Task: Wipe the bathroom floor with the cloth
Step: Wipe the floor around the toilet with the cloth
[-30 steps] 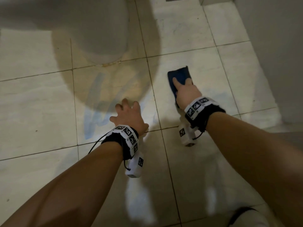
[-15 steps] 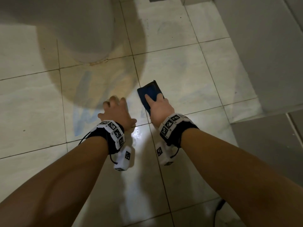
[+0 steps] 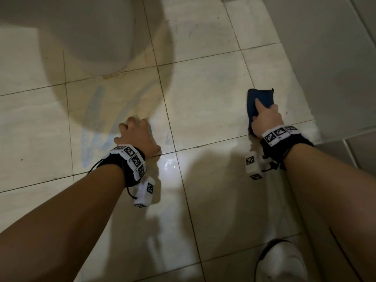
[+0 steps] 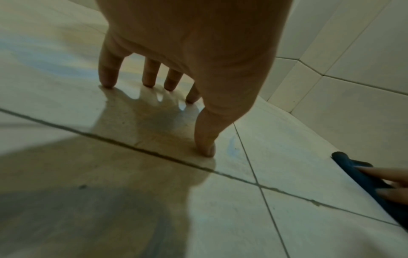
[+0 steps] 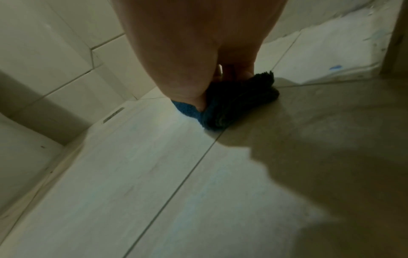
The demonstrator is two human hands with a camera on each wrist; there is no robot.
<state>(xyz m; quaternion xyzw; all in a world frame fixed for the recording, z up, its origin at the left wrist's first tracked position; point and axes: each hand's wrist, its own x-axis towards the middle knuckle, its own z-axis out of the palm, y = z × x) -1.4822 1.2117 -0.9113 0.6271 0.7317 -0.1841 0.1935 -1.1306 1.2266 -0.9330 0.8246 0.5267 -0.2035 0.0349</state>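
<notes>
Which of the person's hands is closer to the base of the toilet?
Left. The left hand is propped on its fingertips just in front of the toilet base; the right hand presses the blue cloth further off, near the wall.

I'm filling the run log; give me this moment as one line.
phase: wiping | right hand: presses blue cloth on floor near wall | left hand: fingertips braced on floor | toilet base: ahead left

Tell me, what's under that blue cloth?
The blue cloth lies flat on the pale tiled floor, pressed down by the right hand. The tile right beneath it is covered, so any dirt or wetness there can't be seen.
</notes>
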